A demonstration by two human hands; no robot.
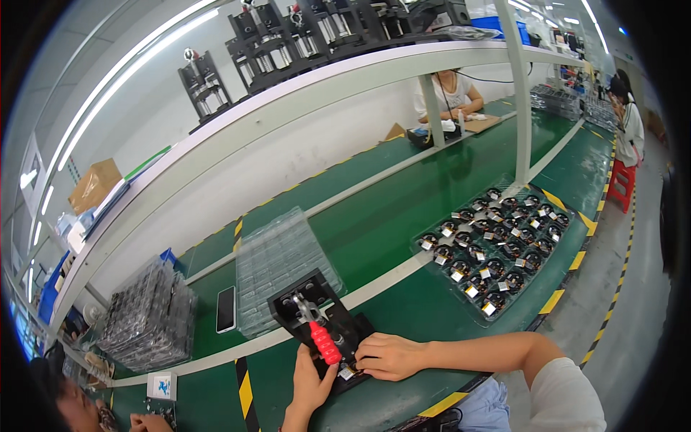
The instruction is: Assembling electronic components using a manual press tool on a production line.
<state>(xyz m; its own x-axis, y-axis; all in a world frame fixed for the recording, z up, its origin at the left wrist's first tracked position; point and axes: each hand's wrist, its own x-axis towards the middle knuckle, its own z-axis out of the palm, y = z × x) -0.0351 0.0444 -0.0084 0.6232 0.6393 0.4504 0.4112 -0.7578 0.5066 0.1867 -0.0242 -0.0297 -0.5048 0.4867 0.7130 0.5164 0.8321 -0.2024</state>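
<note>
A black toggle clamp fixture (286, 311) with a red ribbed handle (325, 343) stands on the bench in front of me. My left hand (311, 381) wraps the fixture's near left side, its thumb just below the red handle. From the right, my right hand (391, 356) reaches the fixture's base with its fingers curled and pressed together. Low in the fixture, between both hands, sits a small part with a white label (347, 374); most of it is hidden, and so are the right fingertips.
To the right lies a clear tray (471, 314) of small black round parts with white labels. Empty clear trays (277, 252) lie behind the fixture, beside a phone (226, 309). Stacked trays (147, 317) stand left. A shelf (324, 85) with more fixtures runs overhead. Other people sit around the bench.
</note>
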